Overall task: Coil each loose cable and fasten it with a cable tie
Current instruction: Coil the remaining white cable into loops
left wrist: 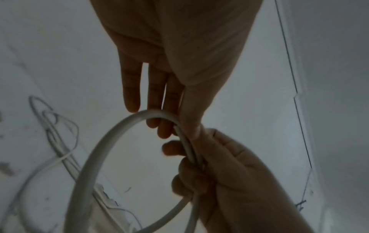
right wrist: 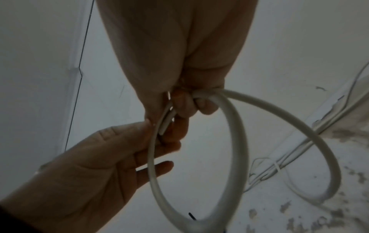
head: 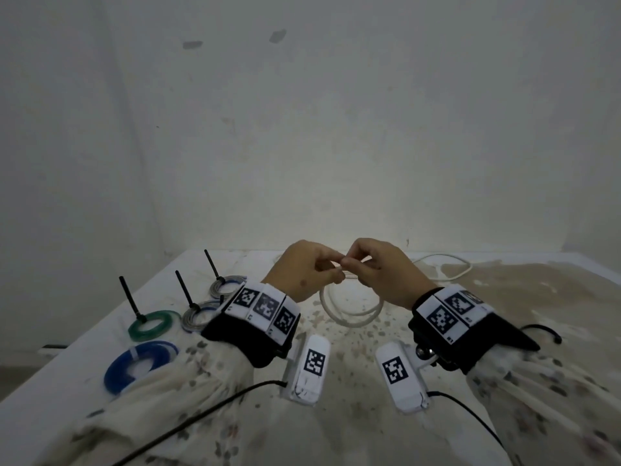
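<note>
Between both hands' fingers (head: 336, 264), white cable (head: 349, 314) (looped)

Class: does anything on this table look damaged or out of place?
Yes: the table surface is worn, with brown patches and flaking specks on the right side. The four tied coils sit neatly at left; their black tie tails stick up untrimmed.

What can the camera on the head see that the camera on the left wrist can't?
Only the head view shows the tied coils at the left of the table: a green coil, a blue coil and two grey ones, and the marker bands on both wrists. Only the left wrist view shows the undersides of the fingers wrapped around the cable. Both show the left hand, the right hand and the white cable looped between them.
</note>
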